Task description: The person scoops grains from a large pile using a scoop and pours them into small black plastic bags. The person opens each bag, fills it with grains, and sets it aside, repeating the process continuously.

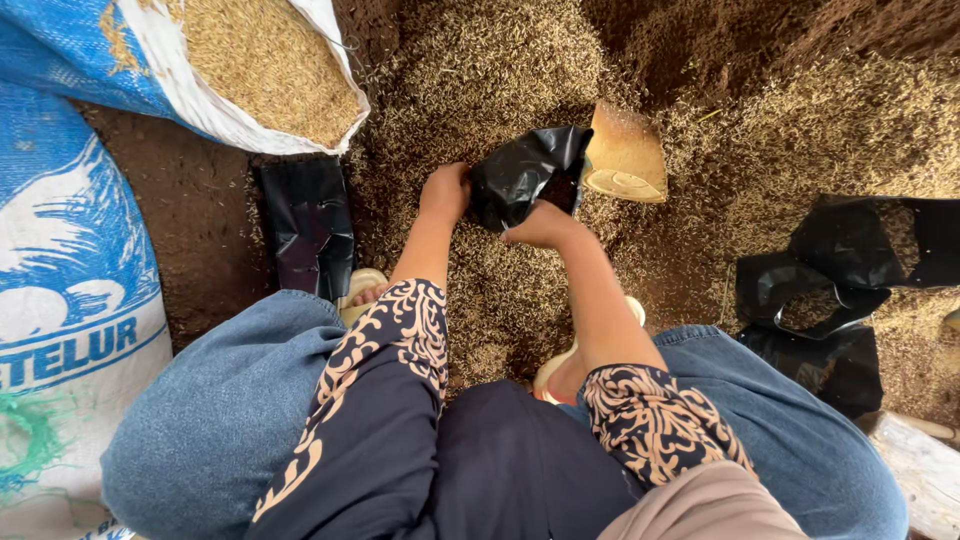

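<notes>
My left hand (446, 190) grips the left edge of a small black plastic bag (522, 170). My right hand (540, 225) holds the same bag at its mouth from below. Dark fill shows inside the bag's opening. The bag hovers just above a ground heap of rice husks mixed with soil (500, 90). A pale wooden scoop (625, 155) lies on the heap right behind the bag, apart from both hands.
A large open white and blue sack full of husks (250, 70) leans at the upper left. A flat black bag (308, 225) lies by my left foot. More empty black bags (850, 280) pile at the right. My knees in blue jeans fill the foreground.
</notes>
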